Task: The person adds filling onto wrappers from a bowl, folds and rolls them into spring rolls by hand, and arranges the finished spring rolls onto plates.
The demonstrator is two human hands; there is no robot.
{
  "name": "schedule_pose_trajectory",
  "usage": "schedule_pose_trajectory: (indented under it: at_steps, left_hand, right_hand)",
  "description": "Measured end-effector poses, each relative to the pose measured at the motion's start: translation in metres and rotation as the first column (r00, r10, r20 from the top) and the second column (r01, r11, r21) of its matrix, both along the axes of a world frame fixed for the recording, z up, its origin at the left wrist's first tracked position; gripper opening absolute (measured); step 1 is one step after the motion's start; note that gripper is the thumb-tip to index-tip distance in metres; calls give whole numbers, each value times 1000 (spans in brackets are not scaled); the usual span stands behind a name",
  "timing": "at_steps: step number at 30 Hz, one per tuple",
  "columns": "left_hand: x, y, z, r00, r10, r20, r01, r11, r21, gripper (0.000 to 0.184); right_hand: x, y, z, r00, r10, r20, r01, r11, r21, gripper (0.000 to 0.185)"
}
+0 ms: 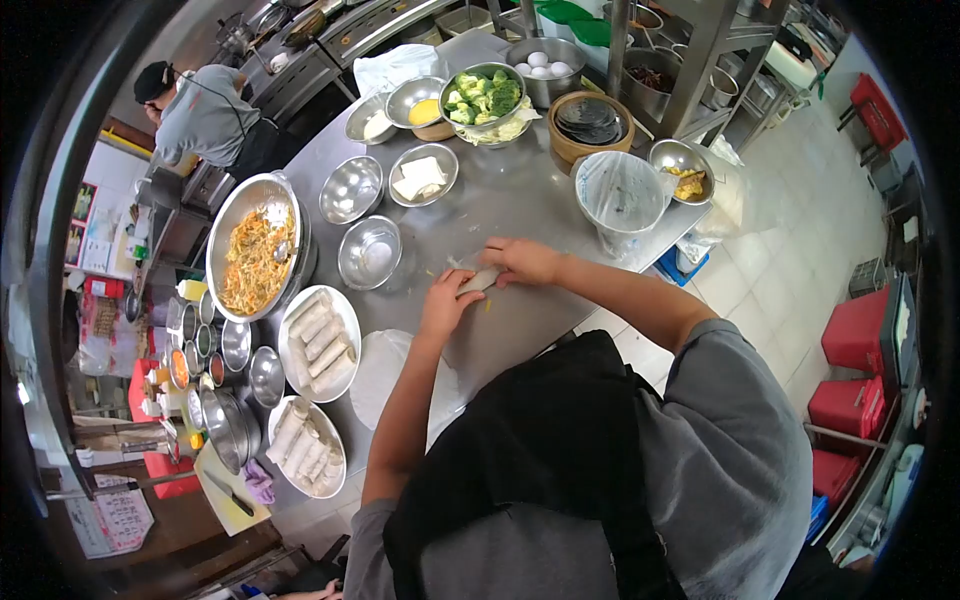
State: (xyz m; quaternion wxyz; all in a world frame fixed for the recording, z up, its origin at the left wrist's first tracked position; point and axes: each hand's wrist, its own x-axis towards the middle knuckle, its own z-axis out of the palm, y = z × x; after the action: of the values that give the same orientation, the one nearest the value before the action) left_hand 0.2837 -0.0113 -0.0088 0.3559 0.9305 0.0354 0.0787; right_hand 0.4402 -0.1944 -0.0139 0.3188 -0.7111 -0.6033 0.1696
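Both my hands are on one pale spring roll (478,281) at the metal table. My left hand (445,303) has its fingers closed around the near left end of the roll. At the other end, my right hand (518,262) grips it with fingers bent over the wrapper. A few shreds of filling lie on the metal beside the roll. Left of my left forearm is a stack of round white wrappers (378,372), partly hidden by the arm. Two white plates hold finished rolls: an upper plate (350,312) and a lower plate (337,478).
A large bowl of shredded filling (222,292) stands at the left, near several small metal bowls. Along the back are a broccoli bowl (455,118), a pot with eggs (573,92) and a plastic-lined tub (610,195). A knife (240,503) lies lower left. A co-worker (215,115) stands far left.
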Motion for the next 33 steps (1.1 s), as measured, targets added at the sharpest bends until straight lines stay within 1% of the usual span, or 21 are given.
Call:
schedule_pose_trajectory:
  at_steps: [2,3,5,6,8,9,12,17,20,23,26,27,30,33]
  left_hand:
    - [2,0,1,998,44,-35,-48,994,-101,45]
    - [2,0,1,996,65,-55,-72,986,-150,45]
    - [2,4,2,993,58,-106,-67,994,-84,46]
    - [3,7,1,990,57,-130,-64,997,-51,46]
    - [-1,7,-4,997,66,-43,-65,998,16,48]
    - [-3,4,0,998,66,1,-66,997,47,49]
    - [-13,-9,12,986,24,163,-84,925,370,45]
    - [-17,-8,-5,989,58,138,-91,965,245,43]
    - [-16,-5,-4,991,81,107,-100,979,180,41]
    - [-13,1,-6,994,79,76,-87,992,96,39]
    - [-10,6,-6,996,57,74,-60,997,39,37]
    - [-10,7,-5,996,49,77,-51,998,27,36]
    - [-9,8,1,990,76,122,-81,996,36,35]
    - [-13,1,13,983,40,180,-92,952,293,33]
  right_hand:
    - [-2,2,8,994,26,108,-23,999,-29,36]
    - [-2,3,8,994,26,110,-19,998,-57,35]
    - [-1,5,8,993,25,114,-12,993,-114,33]
    - [1,6,6,991,31,132,-17,994,-105,32]
    - [2,9,3,985,43,166,-28,996,-90,31]
    - [3,9,2,988,40,147,-27,995,-95,31]
    - [7,11,0,994,29,104,-17,993,-121,32]
    - [11,19,2,997,51,51,-39,975,-219,29]
    - [4,14,9,953,29,302,11,991,-132,32]
    - [-6,12,18,918,38,394,-11,998,-69,35]
    - [-9,14,4,913,56,403,-58,998,-7,40]
    - [-9,15,2,918,52,394,-51,999,-11,39]
    - [-6,18,-3,930,50,365,-45,999,-22,37]
    - [0,22,-9,936,66,347,-64,998,-17,36]
